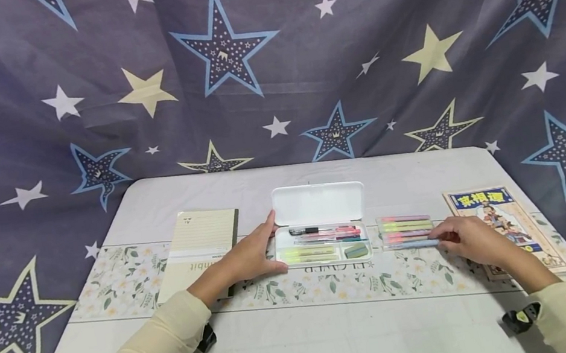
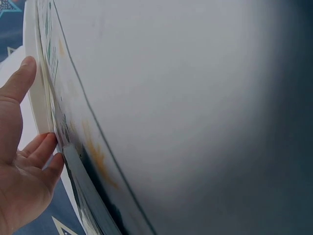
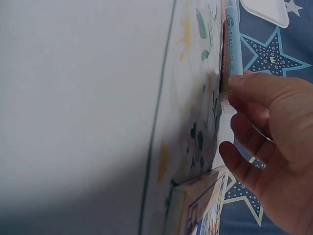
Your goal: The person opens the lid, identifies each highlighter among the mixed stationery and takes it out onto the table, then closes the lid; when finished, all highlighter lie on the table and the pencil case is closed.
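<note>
A white pencil case (image 1: 319,203) lies with its lid raised, holding pens (image 1: 327,234), yellow highlighters (image 1: 308,254) and a green eraser-like block (image 1: 356,250). My left hand (image 1: 252,253) rests at its left end, thumb at the front corner and fingers toward the hinge; in the left wrist view the hand (image 2: 24,152) has its fingers extended. Right of the case, several pastel highlighters (image 1: 405,225) lie side by side in a clear tray. My right hand (image 1: 470,239) pinches the near end of the blue highlighter (image 3: 234,44) between thumb and index finger, other fingers loosely bent.
A cream notebook (image 1: 202,243) lies left of the pencil case, partly under the left forearm. An illustrated book (image 1: 484,201) sits at the right, behind the right hand and wrist. A floral strip (image 1: 299,287) crosses the white table; a starry curtain (image 1: 297,89) hangs behind.
</note>
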Tool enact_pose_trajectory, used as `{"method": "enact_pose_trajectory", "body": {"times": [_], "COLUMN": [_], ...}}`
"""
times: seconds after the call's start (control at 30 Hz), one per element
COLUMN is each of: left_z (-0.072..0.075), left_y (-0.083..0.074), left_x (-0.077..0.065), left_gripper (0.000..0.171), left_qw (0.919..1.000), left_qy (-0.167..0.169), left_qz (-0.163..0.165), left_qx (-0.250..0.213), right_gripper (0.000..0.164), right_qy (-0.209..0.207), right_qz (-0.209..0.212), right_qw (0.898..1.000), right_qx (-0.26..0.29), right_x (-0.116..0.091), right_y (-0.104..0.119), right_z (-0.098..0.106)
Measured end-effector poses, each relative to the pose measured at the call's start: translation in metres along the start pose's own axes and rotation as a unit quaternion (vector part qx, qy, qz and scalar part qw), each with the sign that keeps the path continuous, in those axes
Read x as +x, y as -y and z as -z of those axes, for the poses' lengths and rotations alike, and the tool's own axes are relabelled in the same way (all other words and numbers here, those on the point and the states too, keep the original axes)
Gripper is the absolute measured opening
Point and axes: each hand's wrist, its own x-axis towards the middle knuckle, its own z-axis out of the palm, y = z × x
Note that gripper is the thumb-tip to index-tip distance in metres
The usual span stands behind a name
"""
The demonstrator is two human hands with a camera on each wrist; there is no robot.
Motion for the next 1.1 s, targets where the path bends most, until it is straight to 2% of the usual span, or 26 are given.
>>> {"method": "enact_pose_trajectory", "body": {"times": [0.23, 0.4, 0.83, 1.1], "left_z": [-0.001, -0.001, -0.001, 0.000], "left_y": [0.003, 0.004, 0.001, 0.000], "left_x": [0.001, 0.002, 0.001, 0.000], "left_gripper": [0.135, 0.135, 0.135, 0.135], "left_qw": [1.0000, 1.0000, 1.0000, 1.0000], "left_qy": [0.002, 0.003, -0.001, 0.000], "left_qz": [0.001, 0.002, 0.000, 0.003], "left_qx": [0.006, 0.006, 0.001, 0.001], "right_gripper": [0.017, 0.015, 0.015, 0.018], "right_qy": [-0.003, -0.018, -0.031, -0.036], "right_qz": [-0.030, -0.035, 0.032, 0.074], "right_qw": [0.999, 0.999, 0.998, 0.996], "right_qx": [-0.021, -0.036, -0.049, -0.028], "right_x": [0.003, 0.007, 0.031, 0.051], "right_y": [0.003, 0.008, 0.041, 0.069], "right_z": [0.000, 0.004, 0.000, -0.005]}}
